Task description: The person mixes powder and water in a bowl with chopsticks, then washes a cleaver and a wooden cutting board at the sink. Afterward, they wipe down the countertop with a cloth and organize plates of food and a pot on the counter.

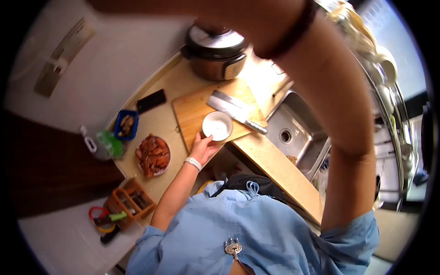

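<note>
My left hand grips the near rim of a small white bowl, with the thumb at its lip; the inside looks white. The bowl is over the near part of a wooden cutting board. A cleaver lies flat on the board just beyond the bowl, its handle pointing toward the sink. My right hand is raised close to the camera at the top edge, blurred and partly cut off, so its fingers do not show clearly.
An electric pressure cooker stands behind the board. A sink is at the right, beside a dish rack. Along the left are a dark phone, a blue container, a plate of reddish food and a wooden utensil holder.
</note>
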Motion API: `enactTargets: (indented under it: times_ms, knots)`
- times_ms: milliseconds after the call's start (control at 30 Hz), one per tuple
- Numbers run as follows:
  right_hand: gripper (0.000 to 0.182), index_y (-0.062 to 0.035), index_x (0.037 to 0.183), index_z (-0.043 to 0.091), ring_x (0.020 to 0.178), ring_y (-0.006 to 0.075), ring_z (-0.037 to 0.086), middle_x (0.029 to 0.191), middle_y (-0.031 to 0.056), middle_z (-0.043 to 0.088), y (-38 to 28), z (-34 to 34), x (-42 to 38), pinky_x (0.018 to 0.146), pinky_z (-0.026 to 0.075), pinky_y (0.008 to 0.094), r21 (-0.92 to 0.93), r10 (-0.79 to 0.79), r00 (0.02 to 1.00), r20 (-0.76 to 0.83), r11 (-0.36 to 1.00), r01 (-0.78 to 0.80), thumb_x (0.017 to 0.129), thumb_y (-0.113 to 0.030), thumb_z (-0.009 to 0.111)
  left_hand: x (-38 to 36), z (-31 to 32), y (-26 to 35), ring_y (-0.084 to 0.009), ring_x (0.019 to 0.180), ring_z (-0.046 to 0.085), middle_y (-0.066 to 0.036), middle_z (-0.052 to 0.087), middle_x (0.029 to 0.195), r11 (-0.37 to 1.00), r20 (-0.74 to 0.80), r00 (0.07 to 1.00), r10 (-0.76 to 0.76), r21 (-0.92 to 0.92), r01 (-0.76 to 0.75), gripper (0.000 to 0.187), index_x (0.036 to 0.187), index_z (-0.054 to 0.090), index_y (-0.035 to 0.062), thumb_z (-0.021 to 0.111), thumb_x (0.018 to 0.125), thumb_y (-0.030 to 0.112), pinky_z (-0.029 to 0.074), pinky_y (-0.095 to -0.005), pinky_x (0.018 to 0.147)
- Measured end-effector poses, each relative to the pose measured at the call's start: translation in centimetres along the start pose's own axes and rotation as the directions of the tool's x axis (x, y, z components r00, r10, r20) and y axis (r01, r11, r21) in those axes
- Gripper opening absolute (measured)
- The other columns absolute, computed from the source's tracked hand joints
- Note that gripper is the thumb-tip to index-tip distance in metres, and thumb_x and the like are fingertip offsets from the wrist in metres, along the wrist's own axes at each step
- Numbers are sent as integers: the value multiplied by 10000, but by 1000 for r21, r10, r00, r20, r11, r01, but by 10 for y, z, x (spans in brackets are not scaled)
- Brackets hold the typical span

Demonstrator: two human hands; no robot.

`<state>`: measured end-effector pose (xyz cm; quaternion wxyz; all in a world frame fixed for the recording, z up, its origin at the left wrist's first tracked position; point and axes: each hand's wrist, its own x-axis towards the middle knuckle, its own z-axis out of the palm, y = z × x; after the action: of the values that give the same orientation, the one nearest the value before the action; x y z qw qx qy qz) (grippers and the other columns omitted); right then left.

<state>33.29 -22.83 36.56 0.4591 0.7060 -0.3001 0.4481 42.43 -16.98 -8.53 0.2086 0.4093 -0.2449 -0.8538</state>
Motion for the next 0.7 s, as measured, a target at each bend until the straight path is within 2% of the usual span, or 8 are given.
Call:
enactTargets:
  times_ms: [67,133,200,300,433,500,633,700]
  knots:
    - [259,-70,1043,644,832,177,605,828,21,612,-10,-34,-67,640,487,318,-5,27,961,275,1000,-27,832,-210,591,10,2,2,-401,1087,566,-216,498,1265,999,-12,999,-36,12,36,469,1344,337,112,501,909,49,477,-560,943]
    - [325,-39,1158,580,911,193,586,949,47,609,-26,-80,-138,719,495,340,28,129,600,790,969,-244,878,-204,578,18,1,3,-403,1088,573,-208,511,1270,997,41,996,-77,-13,77,525,1339,357,122,463,845,-16,486,-570,932]
    - [168,-66,904,636,824,232,624,791,58,637,-44,-118,-232,678,503,343,-8,248,410,878,863,-504,790,-188,628,17,8,10,-402,1090,577,-198,524,1264,993,57,991,-118,21,117,589,1352,367,123,435,794,-52,483,-579,933]
    - [126,-148,819,709,712,283,667,725,90,669,-65,-193,-315,630,525,412,-427,424,-188,886,586,-688,831,-254,642,26,11,9,-375,1167,541,-167,517,1286,992,51,991,-120,-19,121,693,1354,404,131,400,701,-104,478,-590,937]
    - [200,-117,805,731,680,296,647,706,93,676,-51,-261,-362,622,506,408,-613,621,-310,720,359,-704,826,-310,684,25,11,8,-363,1190,528,-161,511,1306,995,39,995,-96,6,95,714,1358,407,119,404,679,-104,479,-576,952]
    - [198,-90,841,751,596,174,665,693,61,704,-21,-290,-390,579,508,329,-590,722,-475,504,-114,-799,832,-279,691,16,15,8,-353,1179,539,-161,520,1302,997,6,998,-66,48,66,707,1359,405,101,415,679,-90,485,-559,955]
    - [179,2,904,717,578,91,632,702,62,699,69,-311,-425,560,492,229,-127,976,-171,138,-154,-980,845,-163,679,-10,26,10,-368,1114,572,-164,527,1268,1000,-3,1000,-21,-21,20,718,1357,386,108,406,664,-82,540,-567,867]
    - [221,23,967,698,580,88,626,719,65,690,113,-302,-423,514,478,211,-32,976,-209,62,-208,-978,851,-165,687,-32,39,9,-373,1100,579,-181,534,1255,1000,-6,1000,14,-16,-14,698,1347,393,64,427,661,-62,558,-547,852]
